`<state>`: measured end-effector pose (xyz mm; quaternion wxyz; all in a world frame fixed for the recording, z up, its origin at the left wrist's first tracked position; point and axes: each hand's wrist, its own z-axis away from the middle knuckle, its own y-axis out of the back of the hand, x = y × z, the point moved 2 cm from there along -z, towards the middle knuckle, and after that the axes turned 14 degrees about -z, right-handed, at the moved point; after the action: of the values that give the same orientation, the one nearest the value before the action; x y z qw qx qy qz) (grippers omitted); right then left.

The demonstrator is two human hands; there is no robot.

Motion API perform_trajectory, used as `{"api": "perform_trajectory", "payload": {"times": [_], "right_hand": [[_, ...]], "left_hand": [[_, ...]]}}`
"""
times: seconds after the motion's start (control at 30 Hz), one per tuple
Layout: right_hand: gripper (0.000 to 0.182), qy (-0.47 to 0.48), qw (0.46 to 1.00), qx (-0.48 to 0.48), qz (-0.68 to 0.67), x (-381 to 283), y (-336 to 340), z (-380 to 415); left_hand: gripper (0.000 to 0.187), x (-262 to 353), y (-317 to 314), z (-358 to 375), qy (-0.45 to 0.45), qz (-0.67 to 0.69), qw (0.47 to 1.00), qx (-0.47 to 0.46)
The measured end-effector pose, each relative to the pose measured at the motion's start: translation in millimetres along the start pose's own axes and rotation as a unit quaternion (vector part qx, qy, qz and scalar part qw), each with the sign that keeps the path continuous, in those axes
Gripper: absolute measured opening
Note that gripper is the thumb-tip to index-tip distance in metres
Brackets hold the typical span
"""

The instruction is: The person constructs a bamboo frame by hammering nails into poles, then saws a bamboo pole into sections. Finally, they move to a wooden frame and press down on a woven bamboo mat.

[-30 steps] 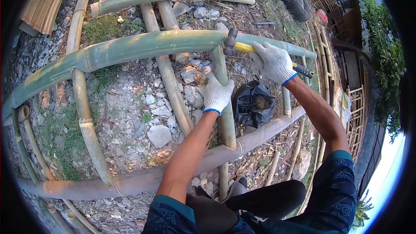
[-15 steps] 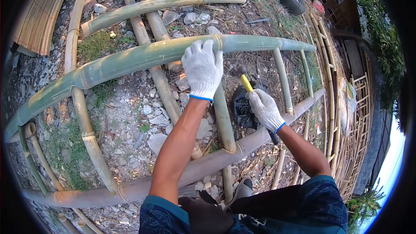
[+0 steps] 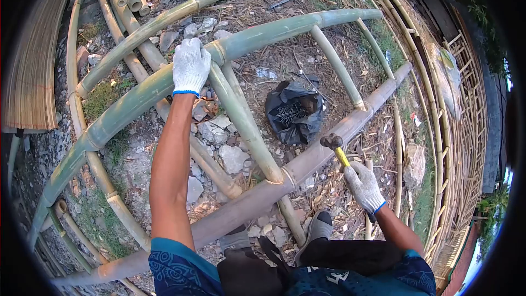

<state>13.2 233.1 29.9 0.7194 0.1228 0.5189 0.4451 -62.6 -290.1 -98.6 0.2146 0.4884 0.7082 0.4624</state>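
My left hand [image 3: 190, 66], in a white knit glove, is closed over the top of a thick green bamboo pole [image 3: 137, 100], just left of a joint in it. My gloved right hand [image 3: 362, 186] grips a hammer [image 3: 342, 157] by its yellow handle. The dark hammer head points up and left, close to the lower brownish bamboo pole [image 3: 246, 207]. Bamboo rungs [image 3: 246, 120] link the two poles. Between them, a black plastic bag [image 3: 296, 114] of nails stands open on the ground.
Another bamboo pole [image 3: 164, 26] lies beyond the green one, with several cut bamboo lengths [image 3: 134, 0] behind it. Broken stones [image 3: 234, 156] cover the ground between the rungs. Slatted bamboo [image 3: 41, 49] stands at left, and long bamboo ladder-like frames [image 3: 438, 115] at right. My shoe [image 3: 316, 230] is below the lower pole.
My right hand has drawn the hammer back from beside the green pole, down and right past the lower pole. My left hand stays on the green pole while the view has shifted.
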Motion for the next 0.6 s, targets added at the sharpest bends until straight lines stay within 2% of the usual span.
{"api": "perform_trajectory", "payload": {"times": [0.07, 0.1, 0.2, 0.33, 0.37, 0.47, 0.53, 0.6], "right_hand": [[0.039, -0.023, 0.999, 0.006, -0.030, 18.0, 9.2, 21.7], [0.040, -0.005, 0.999, 0.029, -0.036, 31.9, 12.0, 32.0], [0.035, -0.071, 0.997, 0.021, -0.007, 35.3, 28.4, 65.3], [0.035, -0.095, 0.991, 0.074, -0.065, 71.4, 27.7, 93.3], [0.036, -0.089, 0.988, 0.088, -0.087, 83.5, 24.8, 96.4], [0.036, -0.146, 0.970, 0.069, -0.179, 113.0, 16.6, 99.7], [0.035, -0.108, 0.979, 0.074, -0.158, 117.1, 17.0, 101.6], [0.035, -0.102, 0.984, 0.064, -0.133, 113.0, 25.6, 104.8]], "left_hand": [[0.018, 1.6, 9.5, 5.8, -0.064, -0.068, 0.996, -0.007], [0.019, 4.5, 12.4, 3.9, -0.099, -0.099, 0.990, -0.008], [0.022, 9.3, 26.5, -4.3, -0.206, -0.195, 0.954, -0.100], [0.019, 19.6, 18.2, -15.1, -0.147, -0.286, 0.929, -0.184], [0.023, 22.1, 13.4, -17.2, -0.144, -0.291, 0.927, -0.187], [0.026, 5.4, 1.1, -35.5, -0.184, -0.221, 0.917, -0.277], [0.027, 11.5, 34.9, -55.4, -0.275, -0.130, 0.888, -0.345], [0.027, 13.5, 38.5, -63.8, -0.343, -0.147, 0.857, -0.356]]}}
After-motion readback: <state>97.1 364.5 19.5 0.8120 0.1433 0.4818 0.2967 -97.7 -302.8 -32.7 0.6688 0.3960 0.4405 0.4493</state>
